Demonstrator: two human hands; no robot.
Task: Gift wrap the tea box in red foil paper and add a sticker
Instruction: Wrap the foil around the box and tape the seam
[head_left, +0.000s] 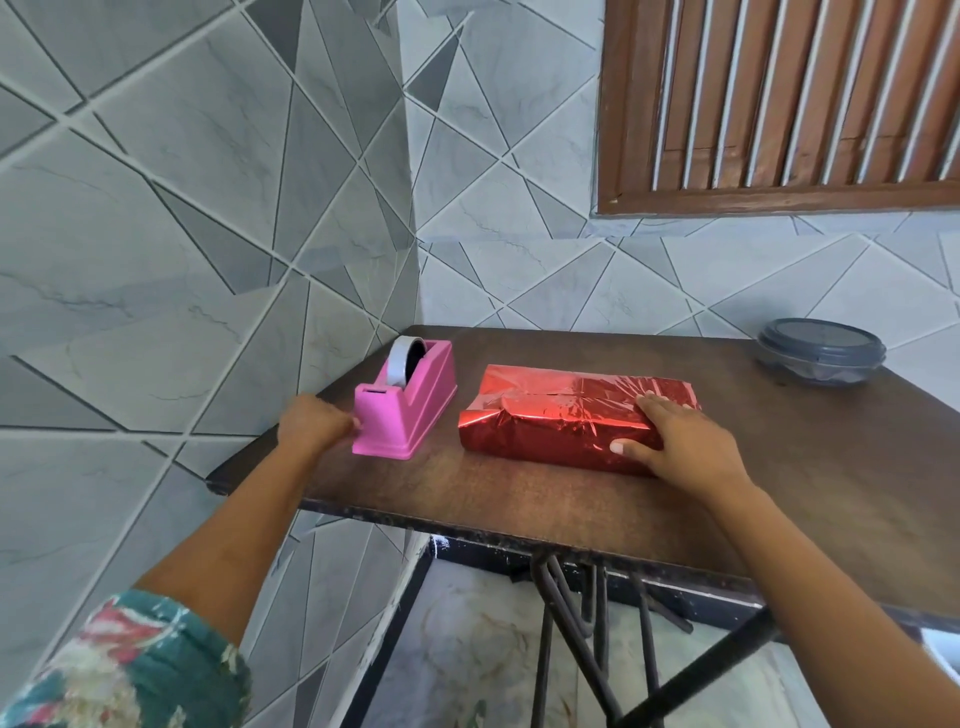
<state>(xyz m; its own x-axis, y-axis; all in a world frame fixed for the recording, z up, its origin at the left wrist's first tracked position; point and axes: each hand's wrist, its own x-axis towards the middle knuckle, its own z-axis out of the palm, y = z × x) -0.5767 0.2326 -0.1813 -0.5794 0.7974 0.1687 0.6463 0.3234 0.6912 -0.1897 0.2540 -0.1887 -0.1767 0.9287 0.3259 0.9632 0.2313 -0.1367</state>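
Right grip (675, 441) on red-foil box (561, 421)

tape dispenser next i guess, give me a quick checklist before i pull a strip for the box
1. Box fully covered in red foil: ok on the faces that show; underside cannot tell.
2. Right hand pinning the box at its near right corner: ok.
3. Left hand at the dispenser: ok, fingers touch its cutter end.
4. Tape roll loaded: ok; free tape end at the cutter: cannot tell.
5. Left end fold of the box: not ok, crumpled and no tape visible on it.
6. Sticker at hand: cannot tell, none visible on the table.
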